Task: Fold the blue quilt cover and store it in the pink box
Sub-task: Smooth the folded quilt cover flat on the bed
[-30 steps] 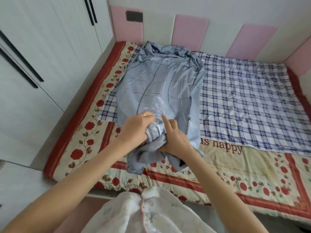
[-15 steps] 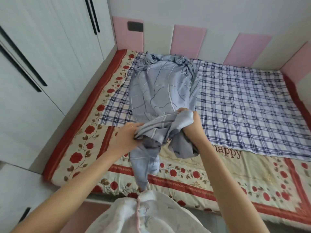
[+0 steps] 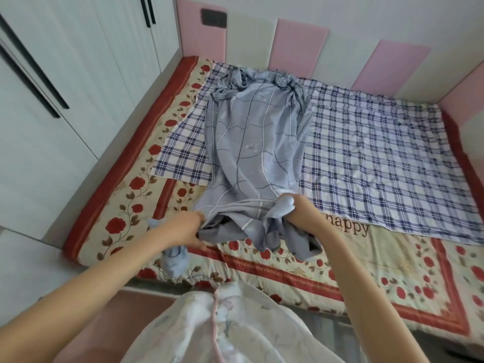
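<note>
A home bedroom: a bed (image 3: 110, 195) with a rose-patterned quilt fills the corner, a checked sheet (image 3: 379, 163) spread on it, pink and white padded wall panels (image 3: 298, 45) behind, and white wardrobe doors (image 3: 65, 74) alongside.

Left hand (image 3: 183, 229): fingertips buried in the cover's (image 3: 254, 142) near edge.
Right hand (image 3: 301, 213): fingers hidden under a pale bunch of cover.
Cloth below left wrist (image 3: 174, 260): motion-blurred; its shape cannot be told.
Lettering (image 3: 348, 227): start covered by the right forearm; only "happy" reads.
Sheet (image 3: 379, 158): one strip hidden under the cover.
Mattress (image 3: 392, 279): cut off at the right edge.
Wall plate (image 3: 213, 19): too blurred to identify.
</note>
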